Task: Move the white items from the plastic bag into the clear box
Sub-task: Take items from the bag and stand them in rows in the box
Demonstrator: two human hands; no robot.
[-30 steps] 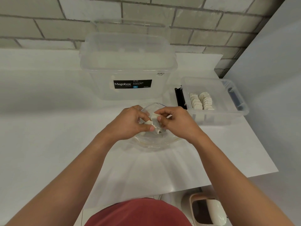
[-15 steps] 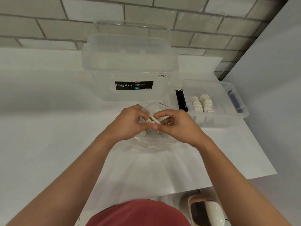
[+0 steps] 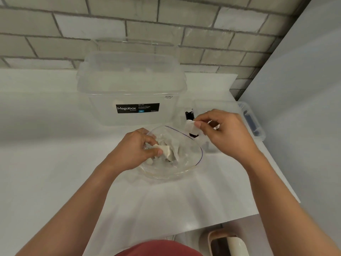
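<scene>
Two white items are in my fingers at once in the head view, the only one I have. My right hand pinches one white piece between thumb and fingertips, raised past the far rim of the plastic bag and just short of the small clear box, whose inside my hand hides. My left hand is curled round a second white piece low in the open bag, among more crumpled pale material. The large Megabox tub stands behind on the white table.

My right pinch seems to catch only the piece's edge, so I judge it could slip and drop onto the table between bag and box. The bag looks limp. If my left fingers have caught film along with the piece, lifting could drag the bag or tip out its contents.
</scene>
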